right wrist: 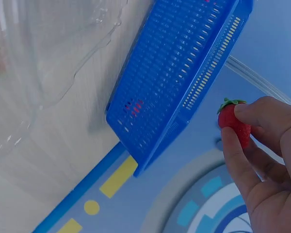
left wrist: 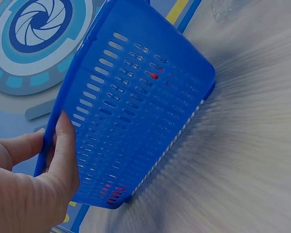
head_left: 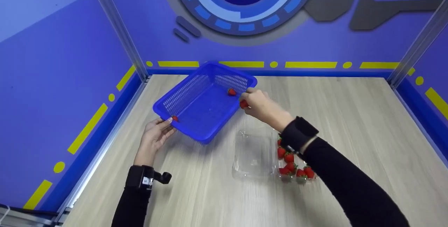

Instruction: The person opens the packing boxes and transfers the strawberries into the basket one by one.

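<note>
Between the blue walls (head_left: 59, 90), a pale wooden table (head_left: 350, 122) is filling the lower frame. Your left hand (head_left: 154, 137) is gripping the blue basket (head_left: 204, 111), left of centre, by its rim; your right hand (head_left: 265, 107) is pinching one strawberry (head_left: 244, 105) at the frame's centre, near the basket.

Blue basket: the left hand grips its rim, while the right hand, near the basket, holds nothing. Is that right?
One thing is wrong: the right hand is not empty. It pinches a strawberry, as the right wrist view shows. The left hand does grip the rim of the blue basket.
</note>
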The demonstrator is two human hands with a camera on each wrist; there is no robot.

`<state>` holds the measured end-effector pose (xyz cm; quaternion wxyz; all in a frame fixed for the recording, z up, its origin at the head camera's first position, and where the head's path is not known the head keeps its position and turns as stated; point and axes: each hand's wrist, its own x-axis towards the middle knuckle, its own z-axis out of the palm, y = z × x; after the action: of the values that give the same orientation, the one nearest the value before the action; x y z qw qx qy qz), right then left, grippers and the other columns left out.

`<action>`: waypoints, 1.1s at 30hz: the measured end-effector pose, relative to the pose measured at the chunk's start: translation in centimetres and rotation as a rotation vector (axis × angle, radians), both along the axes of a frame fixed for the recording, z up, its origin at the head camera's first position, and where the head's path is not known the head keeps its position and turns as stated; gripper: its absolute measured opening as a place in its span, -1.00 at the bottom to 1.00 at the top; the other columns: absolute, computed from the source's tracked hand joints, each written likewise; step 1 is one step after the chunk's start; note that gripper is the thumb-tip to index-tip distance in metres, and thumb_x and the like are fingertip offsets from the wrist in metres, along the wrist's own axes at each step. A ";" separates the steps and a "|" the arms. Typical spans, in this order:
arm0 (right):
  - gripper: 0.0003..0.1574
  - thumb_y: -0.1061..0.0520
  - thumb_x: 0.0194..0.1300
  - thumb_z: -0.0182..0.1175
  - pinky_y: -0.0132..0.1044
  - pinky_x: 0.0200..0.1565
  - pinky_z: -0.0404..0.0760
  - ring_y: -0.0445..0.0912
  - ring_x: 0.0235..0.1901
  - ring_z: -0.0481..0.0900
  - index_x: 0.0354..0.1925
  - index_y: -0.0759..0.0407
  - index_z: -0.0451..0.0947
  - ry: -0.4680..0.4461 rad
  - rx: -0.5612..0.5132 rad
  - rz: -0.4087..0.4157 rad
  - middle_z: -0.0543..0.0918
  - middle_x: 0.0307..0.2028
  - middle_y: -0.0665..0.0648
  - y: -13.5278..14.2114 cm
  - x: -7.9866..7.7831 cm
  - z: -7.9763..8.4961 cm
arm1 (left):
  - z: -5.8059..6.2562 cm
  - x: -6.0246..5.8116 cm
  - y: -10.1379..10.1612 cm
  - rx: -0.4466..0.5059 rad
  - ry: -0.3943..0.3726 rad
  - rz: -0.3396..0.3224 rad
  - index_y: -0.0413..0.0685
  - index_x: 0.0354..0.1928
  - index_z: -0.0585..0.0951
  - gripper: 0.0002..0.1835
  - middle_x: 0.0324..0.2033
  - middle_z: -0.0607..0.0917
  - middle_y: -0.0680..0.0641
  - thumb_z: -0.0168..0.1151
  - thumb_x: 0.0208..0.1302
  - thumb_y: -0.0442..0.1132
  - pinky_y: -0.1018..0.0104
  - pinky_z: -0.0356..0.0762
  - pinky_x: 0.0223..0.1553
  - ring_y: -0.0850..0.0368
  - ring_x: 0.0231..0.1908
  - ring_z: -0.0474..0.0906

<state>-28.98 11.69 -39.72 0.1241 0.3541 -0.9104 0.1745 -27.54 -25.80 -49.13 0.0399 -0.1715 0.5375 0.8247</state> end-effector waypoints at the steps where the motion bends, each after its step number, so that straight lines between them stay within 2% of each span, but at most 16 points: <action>1: -0.81 0.38 0.20 0.36 -0.04 -0.21 0.70 0.15 -0.20 0.62 -0.17 0.33 0.65 -0.015 -0.004 -0.003 0.64 -0.23 0.28 -0.4 -0.2 -0.1 | 0.0 0.0 0.0 0.002 0.003 -0.003 -0.33 0.13 0.37 -0.69 -0.31 0.74 -0.07 0.19 0.44 -0.44 0.29 0.73 -0.14 0.13 -0.28 0.69; 6: -0.77 0.42 0.19 0.34 -0.08 -0.26 0.67 0.12 -0.24 0.55 -0.13 0.36 0.68 -0.065 -0.075 -0.009 0.65 -0.24 0.31 -1.6 -1.2 -0.9 | 0.0 -0.1 0.2 0.017 0.004 -0.009 -0.37 0.21 0.33 -0.59 -0.32 0.75 -0.06 0.21 0.43 -0.44 0.28 0.73 -0.13 0.12 -0.26 0.71; 12: -0.77 0.43 0.15 0.37 -0.09 -0.25 0.70 0.15 -0.25 0.59 -0.17 0.40 0.69 -0.052 -0.137 -0.008 0.66 -0.28 0.35 -2.0 -2.0 -2.2 | -0.4 -0.3 0.7 0.017 0.002 -0.017 -0.36 0.20 0.33 -0.58 -0.28 0.75 -0.07 0.24 0.41 -0.44 0.26 0.73 -0.10 0.10 -0.23 0.71; 18: -0.77 0.44 0.14 0.36 -0.08 -0.17 0.73 0.17 -0.17 0.64 -0.16 0.40 0.70 -0.048 -0.165 -0.008 0.67 -0.24 0.35 -2.8 -2.0 -2.3 | -0.5 -0.4 0.7 0.030 0.013 -0.010 -0.36 0.20 0.34 -0.59 -0.25 0.73 -0.10 0.24 0.41 -0.44 0.24 0.72 -0.07 0.09 -0.21 0.70; 20: -0.77 0.43 0.15 0.36 -0.07 -0.16 0.74 0.17 -0.15 0.67 -0.16 0.37 0.70 -0.036 -0.157 0.001 0.67 -0.22 0.34 -3.3 -2.0 -2.2 | -0.4 -0.4 0.7 0.032 0.013 -0.005 -0.34 0.18 0.36 -0.61 -0.24 0.73 -0.09 0.24 0.41 -0.43 0.25 0.72 -0.07 0.09 -0.21 0.70; 28: -0.78 0.39 0.19 0.36 -0.08 -0.12 0.72 0.12 -0.14 0.64 -0.15 0.30 0.70 -0.040 -0.115 0.042 0.70 -0.21 0.26 -5.3 -1.6 -2.3 | -0.4 -0.1 0.3 0.033 0.013 0.004 -0.40 0.29 0.29 -0.50 -0.25 0.74 -0.09 0.22 0.42 -0.44 0.24 0.72 -0.07 0.10 -0.21 0.71; 33: -0.80 0.40 0.20 0.37 -0.07 -0.10 0.72 0.12 -0.15 0.65 -0.17 0.32 0.71 -0.036 -0.115 0.050 0.71 -0.22 0.27 -5.9 -1.6 -2.6 | -0.4 0.0 0.0 0.028 0.018 0.007 -0.35 0.20 0.35 -0.59 -0.27 0.74 -0.08 0.24 0.41 -0.43 0.25 0.73 -0.08 0.11 -0.21 0.71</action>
<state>-30.53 5.83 -42.34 0.1234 0.3657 -0.8919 0.2358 -27.54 -25.82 -49.56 0.0347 -0.1652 0.5257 0.8338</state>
